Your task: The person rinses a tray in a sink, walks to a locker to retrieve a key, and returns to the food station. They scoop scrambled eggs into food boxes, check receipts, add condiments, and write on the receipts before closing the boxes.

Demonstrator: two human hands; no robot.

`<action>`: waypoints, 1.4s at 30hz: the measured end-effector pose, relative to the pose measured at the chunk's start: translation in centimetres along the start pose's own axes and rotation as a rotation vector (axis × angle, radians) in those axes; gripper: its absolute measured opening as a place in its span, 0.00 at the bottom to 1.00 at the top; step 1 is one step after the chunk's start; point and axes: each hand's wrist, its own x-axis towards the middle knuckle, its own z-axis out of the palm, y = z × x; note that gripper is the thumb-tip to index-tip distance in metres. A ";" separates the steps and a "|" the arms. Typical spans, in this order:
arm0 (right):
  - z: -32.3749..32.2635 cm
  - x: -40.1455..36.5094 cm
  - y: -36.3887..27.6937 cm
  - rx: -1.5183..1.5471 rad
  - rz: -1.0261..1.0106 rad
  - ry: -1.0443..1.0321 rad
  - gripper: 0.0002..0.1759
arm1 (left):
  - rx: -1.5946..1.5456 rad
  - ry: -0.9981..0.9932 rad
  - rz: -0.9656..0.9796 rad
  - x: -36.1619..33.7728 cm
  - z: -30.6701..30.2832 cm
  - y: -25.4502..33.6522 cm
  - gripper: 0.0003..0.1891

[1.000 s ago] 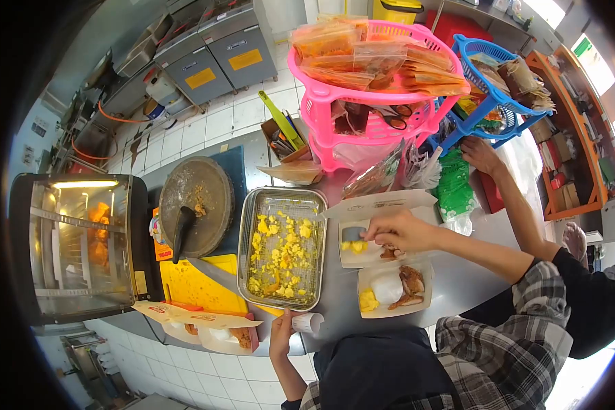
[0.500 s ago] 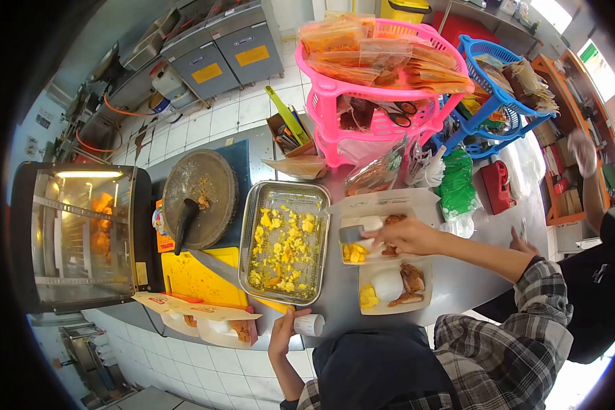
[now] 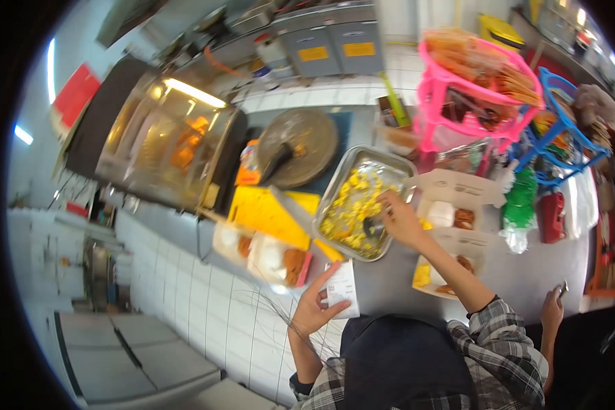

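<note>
Stainless steel counter [image 3: 526, 273] is pretty crowded, with white tiled wall dropping away under its near edge. The person's right hand [image 3: 400, 220] is down in the metal tray [image 3: 383, 167] of yellow crumbs [image 3: 352, 205], fingers closed on a small dark scoop [image 3: 370, 227], blurry though. Two open food boxes [image 3: 451, 205] sit just right of that hand, and a yellow cutting board [image 3: 270, 212] just left. The left hand [image 3: 313, 309], off the counter edge, pinches a white paper slip [image 3: 342, 295] between thumb and fingers.
</note>
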 end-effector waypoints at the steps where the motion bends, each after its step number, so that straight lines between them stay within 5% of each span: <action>1: 0.4 -0.4 -0.3 -0.097 -0.180 0.115 0.18 | 0.011 0.032 0.063 -0.9 -0.2 0.6 0.43; 2: 0.5 -0.8 -0.7 -0.186 -0.361 0.235 0.21 | 0.023 0.064 0.125 -1.7 -0.3 1.0 0.46; 4: 0.1 -1.5 -2.6 -0.250 -0.398 0.328 0.23 | 0.043 0.158 0.182 -3.0 -0.2 1.8 0.47; 11: 2.1 -3.2 -4.1 -0.064 -0.234 0.277 0.21 | 0.182 0.401 0.225 -7.5 -0.1 1.0 0.48; 15: 5.5 -5.8 -7.9 0.250 -0.152 0.026 0.19 | 0.069 0.341 0.265 -8.7 -2.6 -0.2 0.41; 19: 10.8 -8.1 -11.9 0.783 -0.019 -0.440 0.29 | 0.138 0.217 0.362 -6.7 -6.2 0.5 0.35; 23: 16.2 -6.1 -15.0 0.762 -0.202 -0.278 0.30 | 0.232 0.139 0.344 -6.2 -12.6 1.5 0.33; 26: 19.3 -4.5 -19.3 0.743 -0.119 -0.233 0.34 | 0.266 0.060 0.357 -6.6 -20.6 1.8 0.32; 27: 19.9 -4.4 -20.8 0.487 0.001 -0.225 0.34 | 0.286 0.037 0.373 -6.7 -23.2 1.5 0.32; 29: 20.5 -2.8 -22.9 0.162 0.102 -0.198 0.35 | 0.223 0.220 0.516 -6.7 -29.8 0.5 0.30; 31: 21.8 -1.6 -24.1 -0.050 -0.118 -0.077 0.29 | 0.250 0.576 0.784 -6.1 -36.2 0.6 0.30; 33: 22.8 -1.0 -25.6 0.044 -0.205 0.008 0.29 | -0.227 0.666 1.034 -7.5 -40.7 3.8 0.33; 34: 23.0 -0.8 -26.0 0.152 -0.293 0.083 0.30 | -0.236 0.889 1.013 -7.8 -43.0 5.0 0.32; 35: 23.0 -0.3 -25.1 0.359 -0.128 0.098 0.31 | -0.241 1.111 0.974 -8.0 -45.3 6.1 0.32; 37: 22.2 1.3 -21.8 0.302 -0.157 0.190 0.31 | -0.315 1.340 1.039 -8.6 -48.5 8.8 0.30; 39: 22.7 1.3 -21.8 0.250 -0.192 0.280 0.31 | -0.234 1.476 1.100 -8.0 -51.7 10.7 0.29; 42: 23.1 0.9 -24.3 0.253 -0.182 0.398 0.30 | -0.061 1.305 1.119 -6.3 -55.9 12.8 0.25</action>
